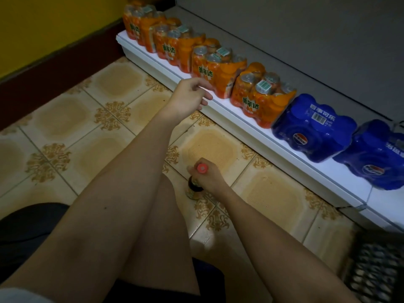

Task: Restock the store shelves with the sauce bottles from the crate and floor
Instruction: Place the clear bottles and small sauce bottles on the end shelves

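Note:
A dark sauce bottle with a red cap stands upright on the tiled floor near the middle of the view. My right hand grips its neck just under the cap. My left hand hovers higher up, close to the front edge of the low white shelf, fingers loosely spread and holding nothing. At the bottom right corner lies a dark mesh crate, blurred; its contents cannot be made out.
The shelf carries several orange can packs and two blue can packs along its front. Grey shelf surface lies behind them. My bare knee is below the bottle. A yellow wall with dark skirting runs at the left.

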`<state>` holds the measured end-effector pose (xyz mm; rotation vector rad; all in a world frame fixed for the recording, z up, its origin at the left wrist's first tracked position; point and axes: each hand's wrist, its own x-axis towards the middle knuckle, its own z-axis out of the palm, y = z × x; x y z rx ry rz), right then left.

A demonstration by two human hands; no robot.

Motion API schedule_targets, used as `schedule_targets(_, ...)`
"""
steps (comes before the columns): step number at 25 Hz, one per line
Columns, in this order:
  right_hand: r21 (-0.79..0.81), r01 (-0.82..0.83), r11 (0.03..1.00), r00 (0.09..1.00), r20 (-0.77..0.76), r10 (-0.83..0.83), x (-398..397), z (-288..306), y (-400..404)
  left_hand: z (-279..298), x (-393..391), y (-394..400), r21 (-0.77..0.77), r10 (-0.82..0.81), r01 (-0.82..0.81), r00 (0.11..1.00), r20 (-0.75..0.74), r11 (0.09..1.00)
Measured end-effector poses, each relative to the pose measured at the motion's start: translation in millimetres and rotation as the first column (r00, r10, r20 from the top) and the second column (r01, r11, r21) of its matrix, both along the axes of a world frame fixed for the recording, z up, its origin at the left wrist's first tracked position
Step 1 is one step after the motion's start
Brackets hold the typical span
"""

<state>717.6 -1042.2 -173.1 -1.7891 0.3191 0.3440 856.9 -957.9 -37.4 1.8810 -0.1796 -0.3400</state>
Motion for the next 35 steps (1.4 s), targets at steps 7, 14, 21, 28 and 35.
schedule_targets(7, 0.266, 0.221, 0.938, 0.96, 0.112, -0.258, 18, 63, -57, 5, -8, -11, -0.027, -0.178, 0.176, 0.982, -0.069, 0.984)
schedule_targets(14, 0.444, -0.09, 0.892, 0.967, 0.255, -0.03, 53, 164, -103, 13, -28, -32, -0.181, -0.465, 0.432, 0.853, -0.238, 0.884)
schedule_targets(21, 0.453, -0.112, 0.884, 0.927, 0.368, -0.071, 53, 272, -137, 56, -62, -81, -0.256, -0.639, 0.626, 0.768, 0.041, 0.737)
schedule_targets(28, 0.181, -0.075, 0.981, 0.769, 0.637, -0.059, 49, 402, -176, 173, -39, -137, -0.082, -0.537, 0.602, 0.758, 0.371, 0.794)
schedule_targets(35, -0.206, 0.197, 0.959, 0.731, 0.683, -0.004, 34, 443, -243, 301, 4, -183, -0.299, -0.375, 0.614, 0.727, 0.576, 0.73)
